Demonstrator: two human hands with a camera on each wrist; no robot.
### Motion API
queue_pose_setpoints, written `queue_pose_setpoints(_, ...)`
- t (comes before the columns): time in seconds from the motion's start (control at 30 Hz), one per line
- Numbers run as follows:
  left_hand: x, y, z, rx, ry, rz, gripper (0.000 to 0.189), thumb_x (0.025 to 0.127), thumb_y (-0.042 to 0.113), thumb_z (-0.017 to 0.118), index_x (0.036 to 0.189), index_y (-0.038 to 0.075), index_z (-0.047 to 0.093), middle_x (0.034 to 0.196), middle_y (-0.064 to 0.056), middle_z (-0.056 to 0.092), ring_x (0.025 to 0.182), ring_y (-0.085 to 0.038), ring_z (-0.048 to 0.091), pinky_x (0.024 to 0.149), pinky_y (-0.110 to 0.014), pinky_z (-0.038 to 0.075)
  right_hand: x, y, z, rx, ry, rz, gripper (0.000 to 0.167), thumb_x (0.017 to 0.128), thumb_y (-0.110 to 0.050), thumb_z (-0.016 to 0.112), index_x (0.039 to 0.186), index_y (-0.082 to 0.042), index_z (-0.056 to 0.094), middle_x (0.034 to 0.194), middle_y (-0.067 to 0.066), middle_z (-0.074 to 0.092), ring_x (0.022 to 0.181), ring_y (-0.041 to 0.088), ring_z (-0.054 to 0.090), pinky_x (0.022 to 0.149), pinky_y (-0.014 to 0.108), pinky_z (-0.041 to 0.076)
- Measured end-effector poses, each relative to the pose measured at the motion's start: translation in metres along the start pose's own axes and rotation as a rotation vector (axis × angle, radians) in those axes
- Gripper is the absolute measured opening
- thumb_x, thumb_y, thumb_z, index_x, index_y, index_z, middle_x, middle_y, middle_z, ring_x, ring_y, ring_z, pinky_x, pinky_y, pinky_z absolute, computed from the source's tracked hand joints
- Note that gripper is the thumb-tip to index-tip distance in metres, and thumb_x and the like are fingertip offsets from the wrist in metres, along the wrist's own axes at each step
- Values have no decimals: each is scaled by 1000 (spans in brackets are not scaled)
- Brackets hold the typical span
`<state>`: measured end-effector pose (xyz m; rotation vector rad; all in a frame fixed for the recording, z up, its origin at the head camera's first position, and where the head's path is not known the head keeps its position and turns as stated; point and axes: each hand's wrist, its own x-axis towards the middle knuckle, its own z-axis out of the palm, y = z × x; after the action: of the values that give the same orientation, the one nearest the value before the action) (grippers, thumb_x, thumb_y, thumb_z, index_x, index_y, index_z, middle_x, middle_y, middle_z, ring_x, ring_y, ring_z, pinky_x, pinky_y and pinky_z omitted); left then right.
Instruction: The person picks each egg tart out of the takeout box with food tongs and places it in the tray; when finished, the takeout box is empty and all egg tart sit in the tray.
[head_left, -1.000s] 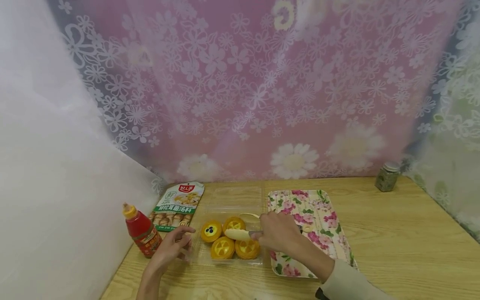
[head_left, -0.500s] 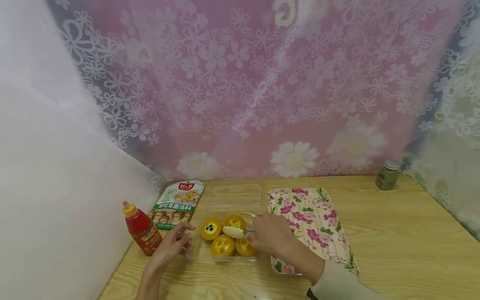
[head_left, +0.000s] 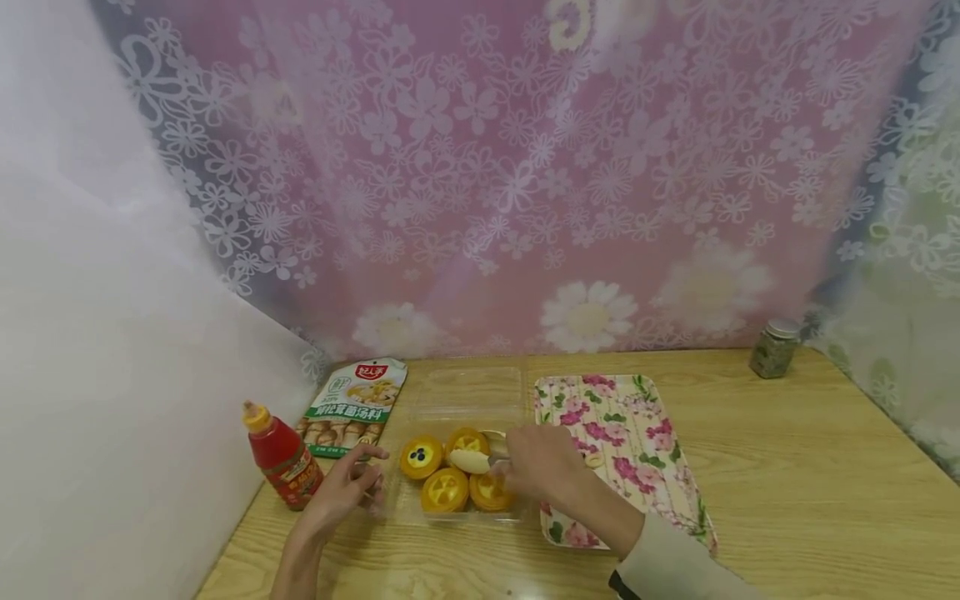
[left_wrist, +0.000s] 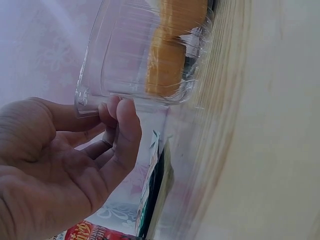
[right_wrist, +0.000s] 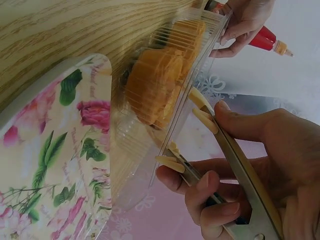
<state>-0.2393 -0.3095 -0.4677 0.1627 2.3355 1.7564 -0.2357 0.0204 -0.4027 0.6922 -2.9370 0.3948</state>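
My right hand (head_left: 542,460) grips metal tongs (right_wrist: 244,170) with cream-coloured tips. Spread apart, the tips reach over the back right egg tart (head_left: 467,439) in the clear plastic box (head_left: 480,518); in the right wrist view they stand at the box's rim. Beside that tart lie a tart with dark berries (head_left: 420,457) and two more with yellow tops, the front right one (head_left: 492,493) partly behind my right hand. At the box's left side, the thumb and fingertips of my left hand (left_wrist: 75,160) pinch the rim.
A flowered tray (head_left: 637,467) lies right of the box, partly under my right forearm. Left stand a red sauce bottle (head_left: 285,462) and a flat food packet (head_left: 356,408). The box's hinged lid (head_left: 468,392) lies back; a small jar (head_left: 775,350) stands far right.
My right hand has shifted slightly left and the tongs' tips have drawn a little closer around the back right tart. The left hand stays at the box's rim.
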Motion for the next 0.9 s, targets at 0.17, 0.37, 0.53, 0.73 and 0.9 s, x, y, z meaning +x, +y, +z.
queue_pose_setpoints(0.17, -1, 1, -1, 7, 2, 2, 31, 112, 5, 44, 139, -11, 44, 88, -14, 60, 74, -25, 67, 64, -37, 62, 1, 3, -1, 41, 12, 2, 66, 90, -39, 83, 53, -18, 32, 53, -7, 16, 45, 7, 15, 42, 23, 13)
queue_pose_setpoints(0.37, 0, 0, 1, 3, 8, -11, 31, 112, 5, 44, 139, -10, 45, 87, -13, 59, 74, -23, 66, 62, -33, 60, -1, 7, -2, 65, 37, 4, 67, 89, -37, 85, 54, -18, 30, 56, -7, 17, 46, 6, 15, 43, 23, 13)
queue_pose_setpoints(0.53, 0, -1, 2, -4, 3, -18, 32, 112, 6, 44, 139, -11, 44, 86, -10, 58, 73, -21, 65, 62, -33, 59, -2, 10, -2, 101, 27, 26, 69, 88, -38, 84, 54, -18, 28, 55, -8, 15, 48, 6, 13, 43, 22, 13)
queue_pose_setpoints(0.73, 1, 0, 3, -1, 20, -19, 32, 112, 5, 44, 139, -11, 44, 87, -11, 59, 73, -21, 65, 62, -34, 59, -2, 14, -6, 140, 11, 49, 62, 90, -41, 82, 54, -19, 37, 52, -9, 18, 47, 5, 16, 43, 21, 14)
queue_pose_setpoints(0.9, 1, 0, 2, 4, 34, -18, 33, 112, 5, 44, 140, -11, 45, 87, -12, 59, 73, -22, 65, 62, -34, 59, -3, 16, -12, 206, -41, 91, 36, 92, -44, 78, 75, -13, 72, 49, -8, 36, 45, 6, 25, 42, 22, 18)
